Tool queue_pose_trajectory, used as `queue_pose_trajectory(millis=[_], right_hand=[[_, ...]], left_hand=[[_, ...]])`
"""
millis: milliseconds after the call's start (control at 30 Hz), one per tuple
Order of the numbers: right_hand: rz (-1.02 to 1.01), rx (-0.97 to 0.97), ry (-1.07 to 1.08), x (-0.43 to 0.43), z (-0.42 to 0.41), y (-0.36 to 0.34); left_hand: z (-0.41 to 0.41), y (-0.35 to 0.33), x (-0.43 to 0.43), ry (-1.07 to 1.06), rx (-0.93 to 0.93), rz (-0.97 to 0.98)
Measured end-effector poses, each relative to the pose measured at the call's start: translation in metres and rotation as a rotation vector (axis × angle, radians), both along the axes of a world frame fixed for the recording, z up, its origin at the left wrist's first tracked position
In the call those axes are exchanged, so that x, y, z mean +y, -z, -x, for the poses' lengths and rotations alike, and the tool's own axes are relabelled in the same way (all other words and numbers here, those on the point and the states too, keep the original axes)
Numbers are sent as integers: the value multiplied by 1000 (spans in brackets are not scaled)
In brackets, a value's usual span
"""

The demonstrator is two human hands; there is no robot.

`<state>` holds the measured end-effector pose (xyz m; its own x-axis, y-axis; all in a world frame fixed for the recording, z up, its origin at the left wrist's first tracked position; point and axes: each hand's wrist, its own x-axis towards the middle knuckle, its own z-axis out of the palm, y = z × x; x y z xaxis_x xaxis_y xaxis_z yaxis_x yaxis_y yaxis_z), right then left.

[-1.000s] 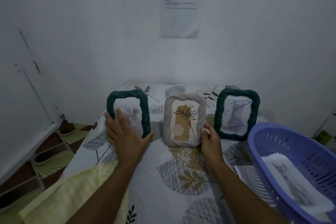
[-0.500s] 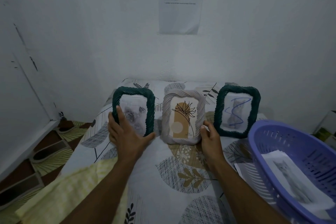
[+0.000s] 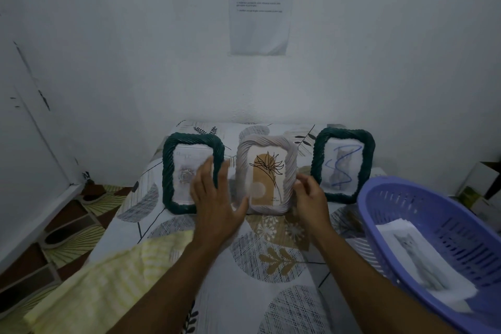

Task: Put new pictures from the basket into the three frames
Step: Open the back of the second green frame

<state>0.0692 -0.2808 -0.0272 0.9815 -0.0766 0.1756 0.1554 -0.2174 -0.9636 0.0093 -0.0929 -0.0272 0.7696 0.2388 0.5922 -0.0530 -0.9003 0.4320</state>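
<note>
Three picture frames stand in a row on the bed against the wall. The left green frame point(image 3: 168, 171) holds a pale picture, the middle white frame point(image 3: 267, 141) a flower drawing, and the right green frame point(image 3: 343, 134) a cat picture with a blue scribble. My left hand point(image 3: 214, 198) is spread with straight fingers in front of the left frame's right side, its thumb reaching the white frame's lower left corner. My right hand point(image 3: 311, 198) grips the white frame's right edge with curled fingers. A purple basket point(image 3: 364, 206) at the right holds white picture sheets point(image 3: 417, 252), a cat picture on top.
A yellow cloth point(image 3: 108, 279) lies on the patterned bedsheet point(image 3: 271, 260) at the lower left. A printed notice point(image 3: 259, 8) hangs on the white wall behind the frames. Tiled floor with sandals point(image 3: 67, 236) lies left of the bed. Boxes point(image 3: 485, 179) stand at the far right.
My left hand has let go of the left green frame and slid right toward the white frame. My right hand stays at the white frame's right edge, slightly higher.
</note>
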Motion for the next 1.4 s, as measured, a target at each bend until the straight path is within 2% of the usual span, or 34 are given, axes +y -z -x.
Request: queue_pose_trajectory(millis=[133,267,333,400,533,600,733,867,1067,1200,1400], right_hand=[[147,-143,85,-18,-4,-34],[375,-328,193,-60,-28,-76],[490,-321,288,-86,-48,-90],[560,-220,325,-108,-65,-96],[358,62,232,-129,-89,-94],[266,113,198,-134,-97,-88],[67,66,155,-136,-96,-85],[-30,-54,125,-130,-82,-110],[-93,-181,109,-118,-40,-151],[-135,-192,110,-109,-2,-149],[-177,-133,62,-92,53,-124]], left_hand=[[-11,-25,-27,187,-15,-76],[-33,-52,-58,266,-43,-288],[-46,-61,-68,238,-20,-363],[-56,-64,-72,176,26,-412],[-65,-54,-69,125,127,-438],[-65,-48,-66,129,131,-462],[-67,-45,-61,149,137,-469],[-51,-33,-59,172,144,-429],[36,25,-59,250,410,-246],[77,42,-55,258,539,-232],[87,44,-47,275,450,-188]])
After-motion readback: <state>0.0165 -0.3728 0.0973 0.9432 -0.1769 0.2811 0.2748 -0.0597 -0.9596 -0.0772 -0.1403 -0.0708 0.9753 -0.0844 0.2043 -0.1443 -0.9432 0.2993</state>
